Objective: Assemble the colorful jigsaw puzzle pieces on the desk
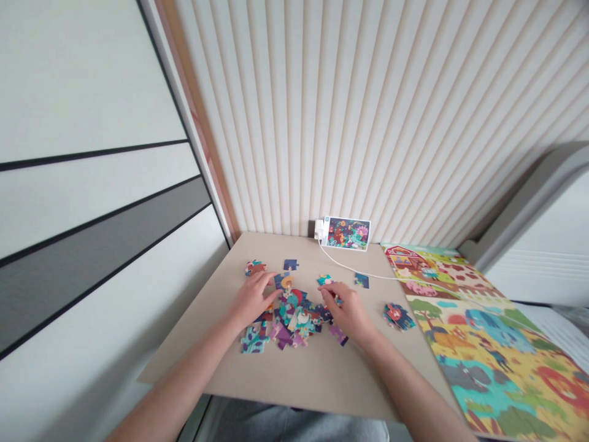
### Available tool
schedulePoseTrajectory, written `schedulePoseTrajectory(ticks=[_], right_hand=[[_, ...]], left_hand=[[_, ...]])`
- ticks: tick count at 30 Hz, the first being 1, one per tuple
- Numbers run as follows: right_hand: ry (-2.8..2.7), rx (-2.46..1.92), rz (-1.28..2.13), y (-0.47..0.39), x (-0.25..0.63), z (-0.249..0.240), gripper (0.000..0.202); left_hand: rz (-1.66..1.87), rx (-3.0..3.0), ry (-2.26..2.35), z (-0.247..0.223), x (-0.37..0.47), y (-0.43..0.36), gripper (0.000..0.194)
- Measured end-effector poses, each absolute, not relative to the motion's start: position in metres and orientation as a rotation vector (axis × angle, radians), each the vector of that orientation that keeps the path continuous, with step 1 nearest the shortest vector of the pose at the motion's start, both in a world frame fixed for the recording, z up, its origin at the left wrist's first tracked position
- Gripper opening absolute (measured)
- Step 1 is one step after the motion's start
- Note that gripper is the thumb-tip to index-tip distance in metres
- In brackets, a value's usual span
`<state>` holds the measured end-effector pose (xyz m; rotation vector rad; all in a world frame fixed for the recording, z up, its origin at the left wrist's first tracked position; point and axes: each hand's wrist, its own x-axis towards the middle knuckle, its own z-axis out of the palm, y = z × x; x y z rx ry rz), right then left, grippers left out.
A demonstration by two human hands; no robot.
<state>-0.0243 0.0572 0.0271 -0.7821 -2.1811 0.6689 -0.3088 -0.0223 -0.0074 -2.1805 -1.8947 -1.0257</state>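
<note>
A heap of jigsaw puzzle pieces [297,316] in teal, purple, red and dark blue lies in the middle of the table, between my hands. My left hand [254,299] rests at the heap's left side, thumb and fingers apart, beside a dark blue piece with an orange shape [286,281]. On the right, my right hand [346,309] hangs over the heap's edge with thumb and forefinger together. Just beyond those fingertips is a small teal and white piece [324,279]; whether they grip anything is hidden.
Single dark blue pieces [291,264] lie toward the back. Small clusters sit at left [254,267] and right [398,317]. A picture card [348,234] leans on the ribbed wall beside a white charger [319,229]. Its cable [368,274] crosses colourful animal boards [501,350].
</note>
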Motion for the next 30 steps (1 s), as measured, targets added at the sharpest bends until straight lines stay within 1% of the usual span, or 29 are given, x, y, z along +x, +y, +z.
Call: schedulePoseTrajectory(ticks=[4, 9, 16, 22, 30], right_hand=[[-2.219, -0.732, 0.613, 0.058, -0.025, 0.024, 0.024], [-2.241, -0.706, 0.595, 0.056, -0.026, 0.024, 0.021], [-2.264, -0.718, 0.572, 0.058, -0.025, 0.022, 0.021], [-2.278, -0.727, 0.547, 0.059, -0.025, 0.022, 0.024], [-2.294, -0.786, 0.492, 0.061, -0.024, 0.018, 0.023]], left_hand=[[-0.942, -2.193, -1.987, -0.02, -0.318, -0.014, 0.035], [-0.868, -2.276, -1.985, -0.018, -0.32, 0.0, 0.035], [-0.668, -2.37, -1.99, -0.006, -0.314, 0.017, 0.041], [-0.521, -2.46, -1.958, -0.009, -0.309, 0.033, 0.047], [-0.475, -2.477, -1.974, -0.018, -0.314, 0.063, 0.047]])
